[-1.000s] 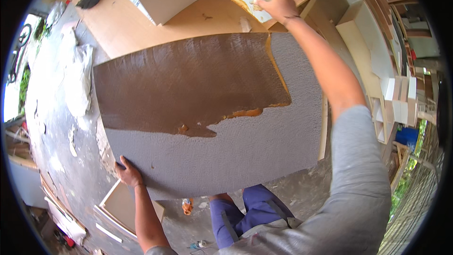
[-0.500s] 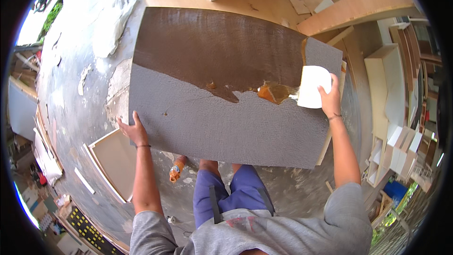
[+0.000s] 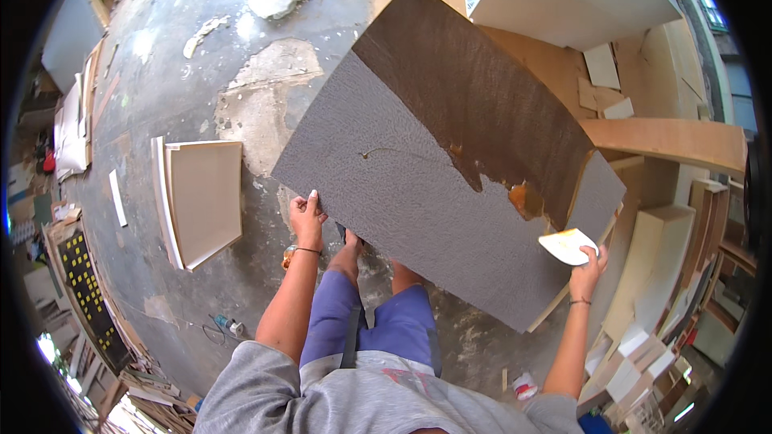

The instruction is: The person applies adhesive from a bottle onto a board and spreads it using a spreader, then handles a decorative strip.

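A large grey textured panel (image 3: 402,169) lies slanted before me, dark brown wet glue (image 3: 482,72) spread over its far part. An amber puddle of glue (image 3: 527,201) sits at the border of the coated area, toward the right. My right hand (image 3: 589,269) grips a white flat spreader (image 3: 568,247) smeared with yellowish glue, over the panel's right end. At the near left edge, my left hand (image 3: 307,221) has its fingers bent against the panel's rim, thumb up. The undersides of those fingers are hard to see.
White boxes (image 3: 579,0) and a curved wooden board (image 3: 667,141) stand beyond the panel. A shallow tray-like frame (image 3: 205,201) lies on the floor at left, near a power tool (image 3: 229,324) with a cord. Wood scraps and shelving line the right.
The panel now appears turned clockwise and farther right. My right hand came nearer with the spreader, which tilted flatter. My left hand shifted from the left side to the near edge.
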{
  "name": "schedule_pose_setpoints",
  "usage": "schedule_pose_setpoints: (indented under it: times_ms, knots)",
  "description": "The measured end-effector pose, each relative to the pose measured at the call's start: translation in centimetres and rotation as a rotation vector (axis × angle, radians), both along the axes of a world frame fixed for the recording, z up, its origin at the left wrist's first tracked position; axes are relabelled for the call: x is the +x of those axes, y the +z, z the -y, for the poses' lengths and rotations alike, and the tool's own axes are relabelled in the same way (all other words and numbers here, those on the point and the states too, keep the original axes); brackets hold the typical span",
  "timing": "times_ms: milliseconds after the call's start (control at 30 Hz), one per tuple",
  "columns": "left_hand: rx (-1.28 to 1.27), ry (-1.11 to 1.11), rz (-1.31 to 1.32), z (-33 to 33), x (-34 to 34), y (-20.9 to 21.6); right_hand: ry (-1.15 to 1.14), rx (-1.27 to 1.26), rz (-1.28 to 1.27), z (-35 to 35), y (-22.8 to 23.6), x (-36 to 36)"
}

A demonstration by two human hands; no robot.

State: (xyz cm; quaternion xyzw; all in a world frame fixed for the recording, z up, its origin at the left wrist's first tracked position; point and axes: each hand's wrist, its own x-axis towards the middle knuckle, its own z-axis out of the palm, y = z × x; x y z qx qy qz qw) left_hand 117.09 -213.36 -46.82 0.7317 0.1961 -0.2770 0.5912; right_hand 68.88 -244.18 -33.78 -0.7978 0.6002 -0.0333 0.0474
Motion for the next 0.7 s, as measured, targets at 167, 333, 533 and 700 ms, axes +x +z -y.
schedule_pose_setpoints:
  times_ms: [167,333,533,700]
  knots:
    - [-0.114,-0.107,-0.118,-0.6,0.7,0.3,-0.183,0.181,0.255,0.7,-0.5,5.1]
    - [-0.149,-0.262,-0.204,-0.7,2.1,0.1,-0.352,0.253,-0.007,2.4,-4.8,10.5]
    - [-0.233,-0.292,-0.305,-1.5,2.9,-0.3,-0.375,0.296,-0.011,0.9,-5.2,23.5]
    - [-0.246,-0.277,-0.271,-1.6,2.8,-0.2,-0.239,0.404,0.078,-1.2,-4.7,38.0]
